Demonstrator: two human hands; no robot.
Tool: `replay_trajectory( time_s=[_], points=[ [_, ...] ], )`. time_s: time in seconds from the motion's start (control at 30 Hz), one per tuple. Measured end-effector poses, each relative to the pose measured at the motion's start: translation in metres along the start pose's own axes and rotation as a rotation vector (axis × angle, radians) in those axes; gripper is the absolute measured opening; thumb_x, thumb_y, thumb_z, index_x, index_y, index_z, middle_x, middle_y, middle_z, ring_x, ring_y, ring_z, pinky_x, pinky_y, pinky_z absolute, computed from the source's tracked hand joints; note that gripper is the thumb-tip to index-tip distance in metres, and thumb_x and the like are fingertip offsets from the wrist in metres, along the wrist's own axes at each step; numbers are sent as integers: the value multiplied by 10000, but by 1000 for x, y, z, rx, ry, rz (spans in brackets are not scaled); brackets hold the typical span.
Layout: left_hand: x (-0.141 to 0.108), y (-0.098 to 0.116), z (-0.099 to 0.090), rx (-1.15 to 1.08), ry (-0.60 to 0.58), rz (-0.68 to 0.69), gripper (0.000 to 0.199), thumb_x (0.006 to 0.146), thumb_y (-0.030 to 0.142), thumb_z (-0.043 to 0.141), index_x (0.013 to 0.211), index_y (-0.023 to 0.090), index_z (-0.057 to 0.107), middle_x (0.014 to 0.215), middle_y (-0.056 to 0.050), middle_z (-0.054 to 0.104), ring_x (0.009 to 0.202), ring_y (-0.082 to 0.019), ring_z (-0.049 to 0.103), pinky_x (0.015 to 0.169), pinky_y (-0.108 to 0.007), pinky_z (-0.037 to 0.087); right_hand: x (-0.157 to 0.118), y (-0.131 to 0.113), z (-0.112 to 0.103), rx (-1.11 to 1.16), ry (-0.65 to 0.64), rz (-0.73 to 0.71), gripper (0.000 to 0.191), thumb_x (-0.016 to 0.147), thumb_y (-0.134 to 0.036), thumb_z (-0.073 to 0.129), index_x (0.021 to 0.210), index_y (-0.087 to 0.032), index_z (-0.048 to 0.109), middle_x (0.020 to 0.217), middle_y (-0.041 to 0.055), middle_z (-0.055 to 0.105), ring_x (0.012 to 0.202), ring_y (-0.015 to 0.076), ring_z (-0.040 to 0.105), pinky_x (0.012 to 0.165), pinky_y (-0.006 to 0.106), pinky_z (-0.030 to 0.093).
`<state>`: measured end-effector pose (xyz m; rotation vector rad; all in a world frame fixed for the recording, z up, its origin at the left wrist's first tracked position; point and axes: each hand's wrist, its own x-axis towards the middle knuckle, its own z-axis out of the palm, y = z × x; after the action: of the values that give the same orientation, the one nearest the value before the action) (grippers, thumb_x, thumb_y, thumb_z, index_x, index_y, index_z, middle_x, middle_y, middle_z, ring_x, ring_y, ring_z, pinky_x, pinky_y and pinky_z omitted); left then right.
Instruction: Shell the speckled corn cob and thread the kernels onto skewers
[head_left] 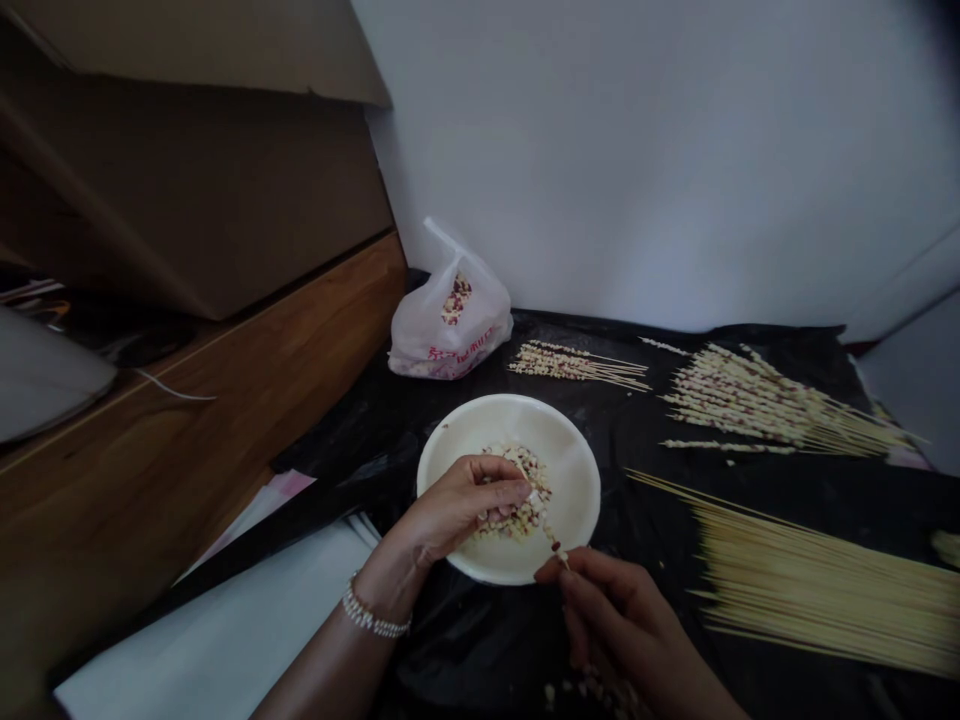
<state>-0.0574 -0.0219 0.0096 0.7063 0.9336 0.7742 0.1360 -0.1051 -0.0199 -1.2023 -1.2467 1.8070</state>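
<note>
My right hand (611, 605) pinches a thin skewer (553, 546) low on its length. Pale and dark red corn kernels are threaded along it, and it slants up and left over the bowl's edge. At its upper end my left hand (476, 495) is closed, thumb and fingers pressed together on a pale kernel (534, 495). Below the left hand is a white bowl (579, 470) with loose mixed corn kernels (517, 525) in its middle. The left fingers partly hide the pile. A beaded bracelet (371, 618) circles the left wrist.
A knotted plastic bag (450, 325) of kernels stands behind the bowl. Filled skewers lie in a small bunch (559, 363) and a larger pile (750, 395). Bare skewers (810, 575) lie at right on black plastic sheeting (645, 445). A cardboard box (225, 190) rises at left.
</note>
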Motion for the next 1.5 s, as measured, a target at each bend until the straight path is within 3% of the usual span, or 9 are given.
replay_trajectory(
  time_s=[0.2,0.33,0.43,0.6,0.73,0.9,1.07,1.3,1.5],
  points=[
    [6,1,-2,-331,111,49,105,808,102,705,897,74,753,791,-59,685,650,-68,607,620,-144,492,2,3,-3,7,64,-3,491,899,-628,579,1014,-170,717,491,-45,529,421,74,345,434,216,216],
    [8,6,-7,-491,211,80,453,697,-163,463,968,79,734,994,-115,726,972,-149,700,914,-217,536,2,7,-3,31,58,17,500,899,-633,577,1040,-172,713,499,-45,537,411,65,314,421,212,175],
    [9,7,-9,-500,219,82,460,712,-169,469,1025,71,706,1105,-144,720,1061,-185,698,958,-253,542,2,7,-4,39,51,17,498,902,-631,580,1033,-169,712,500,-42,542,418,61,337,421,204,163],
    [10,6,-7,-545,236,75,324,852,-54,511,1135,30,645,1082,-183,724,1010,-205,723,893,-263,587,3,8,-6,38,41,3,448,910,-602,593,1012,-185,721,499,-37,562,435,63,388,442,190,234],
    [10,7,-9,-651,254,12,201,964,84,472,1076,70,638,900,-119,716,768,-133,719,694,-206,606,2,11,-7,62,-11,8,445,915,-610,580,1016,-200,723,498,-36,573,409,61,419,424,182,266],
    [9,6,-12,-707,87,35,212,989,264,520,940,93,636,606,41,464,423,-20,426,349,-86,311,2,13,-6,90,-42,36,448,908,-613,588,995,-195,724,488,-44,558,398,51,409,408,171,259],
    [9,8,-11,-661,112,23,289,978,306,527,1080,69,658,677,-9,545,523,-68,519,448,-138,450,2,12,-5,79,-13,49,440,905,-606,592,996,-196,725,489,-46,549,394,60,390,406,190,249],
    [12,6,-12,-607,207,58,297,929,21,470,1165,50,648,843,-92,686,671,-93,659,646,-163,568,2,10,-6,71,-27,29,435,909,-603,589,972,-196,728,492,-39,552,417,57,387,421,184,254],
    [12,6,-8,-624,300,103,152,946,59,506,958,69,657,837,-93,701,689,-92,673,630,-158,576,2,11,-3,88,-55,37,466,893,-630,597,955,-182,713,480,-48,547,379,48,360,399,176,241]
  ],
)
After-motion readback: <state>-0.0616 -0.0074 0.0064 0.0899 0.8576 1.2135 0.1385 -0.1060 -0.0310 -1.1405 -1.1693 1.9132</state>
